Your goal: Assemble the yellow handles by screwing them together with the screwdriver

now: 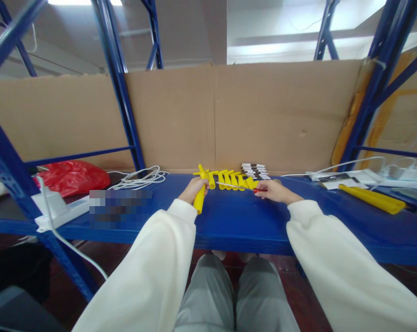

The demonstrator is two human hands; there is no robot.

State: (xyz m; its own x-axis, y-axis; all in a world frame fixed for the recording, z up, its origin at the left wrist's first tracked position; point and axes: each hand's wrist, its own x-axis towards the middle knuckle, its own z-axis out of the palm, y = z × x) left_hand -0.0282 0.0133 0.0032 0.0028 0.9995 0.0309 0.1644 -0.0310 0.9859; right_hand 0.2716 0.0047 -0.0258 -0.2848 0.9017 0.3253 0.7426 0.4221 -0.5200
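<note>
My left hand [191,190] is closed around a yellow plastic piece [199,204], a tube with a crosswise top, held tilted above the front of the shelf. A screwdriver [260,190] with a red handle is gripped in my right hand [273,191]. Its thin metal shaft points left, toward the yellow piece, and its tip is apart from it. Behind the shaft, several similar yellow pieces [227,180] lie side by side in a row. Just beyond their right end is a stack of small white-and-black packets [255,171].
The blue shelf [241,221] is backed by a cardboard sheet [256,115] between blue posts. At left are a red plastic bag [73,176], white cables [142,179] and a power strip [63,215]. Long yellow tubes [372,198] lie at right near another white strip.
</note>
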